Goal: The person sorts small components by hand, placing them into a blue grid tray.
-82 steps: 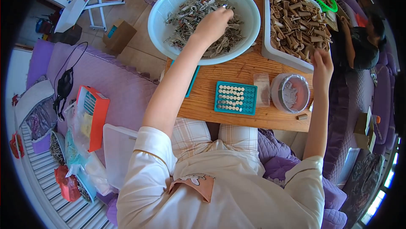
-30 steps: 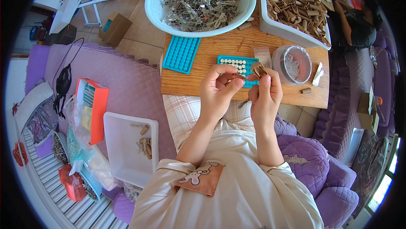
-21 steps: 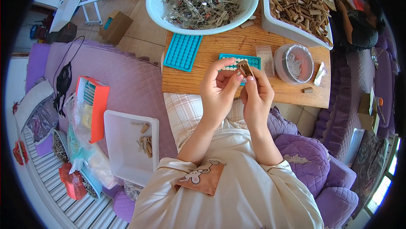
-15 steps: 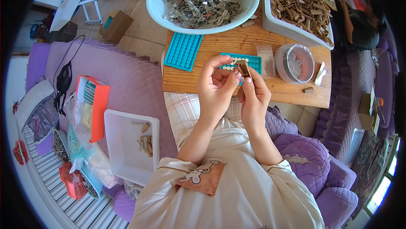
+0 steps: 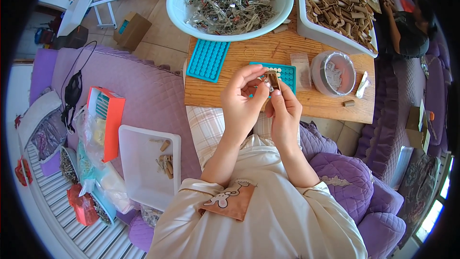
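Over the front of the wooden table, my two hands meet at a small brown hollow shell (image 5: 273,76), its open side facing up. My right hand (image 5: 286,118) grips the shell between thumb and fingers. With thumb and fingertips, my left hand (image 5: 243,101) pinches a small clear, shiny piece (image 5: 270,86) at the shell's opening; its exact kind is too small to tell. Just behind the hands lies a teal tray (image 5: 289,74) holding small white round pieces, partly hidden by my fingers. Another teal tray with round cups (image 5: 208,60) lies to the left.
A pale blue basin (image 5: 175,7) of clear wired parts and a white bin (image 5: 335,41) of brown shells stand behind. A clear tub (image 5: 352,74) holds white pieces, beside a loose brown shell (image 5: 349,103). A white tray (image 5: 143,163) with several shells sits left. A person (image 5: 412,34) is far right.
Both hands have shifted slightly left and nearer to me with the brown shell. The shell has turned a little, and the clear piece now sits against its opening.
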Tool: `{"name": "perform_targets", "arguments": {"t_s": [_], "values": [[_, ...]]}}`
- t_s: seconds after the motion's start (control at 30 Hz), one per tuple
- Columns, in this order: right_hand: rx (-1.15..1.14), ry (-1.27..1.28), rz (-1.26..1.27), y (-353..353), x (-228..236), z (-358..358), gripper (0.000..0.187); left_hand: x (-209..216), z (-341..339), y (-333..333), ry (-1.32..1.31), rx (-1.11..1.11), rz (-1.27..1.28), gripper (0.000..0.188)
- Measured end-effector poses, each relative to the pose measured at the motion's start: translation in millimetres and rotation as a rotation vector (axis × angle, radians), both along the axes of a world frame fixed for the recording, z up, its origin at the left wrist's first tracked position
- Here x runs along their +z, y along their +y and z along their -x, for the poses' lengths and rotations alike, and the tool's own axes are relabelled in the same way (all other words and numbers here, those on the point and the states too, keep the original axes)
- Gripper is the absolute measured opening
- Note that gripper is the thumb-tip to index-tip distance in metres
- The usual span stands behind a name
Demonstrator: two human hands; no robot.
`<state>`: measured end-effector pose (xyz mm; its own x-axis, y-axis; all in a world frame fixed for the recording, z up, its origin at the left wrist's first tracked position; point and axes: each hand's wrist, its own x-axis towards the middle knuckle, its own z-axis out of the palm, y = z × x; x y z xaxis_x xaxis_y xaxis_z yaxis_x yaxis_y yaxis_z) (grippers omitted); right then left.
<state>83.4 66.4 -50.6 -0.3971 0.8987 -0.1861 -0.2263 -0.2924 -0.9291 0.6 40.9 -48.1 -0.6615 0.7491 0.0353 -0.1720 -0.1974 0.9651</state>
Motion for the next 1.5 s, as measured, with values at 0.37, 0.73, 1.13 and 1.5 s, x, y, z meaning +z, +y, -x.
{"name": "perform_targets", "arguments": {"t_s": [0.37,0.73,1.13,1.5], "values": [[0.228,-0.101,0.005,7.3,2.4,-7.5,0.022,-13.4,10.8,0.6,0.010,-0.395,-0.092,0.043],[0.107,-0.017,-0.124,-0.2,2.0,0.0,0.027,-16.6,7.8,1.5,-0.040,-0.475,-0.213,0.030],[0.145,-0.057,-0.188,-2.2,8.4,-3.8,0.021,-13.9,18.3,-4.7,-0.259,-0.586,-0.211,0.044],[0.155,-0.229,-0.299,-4.9,13.5,-4.4,0.019,-26.7,20.1,-3.6,-0.472,-0.699,-0.326,0.048]]}}
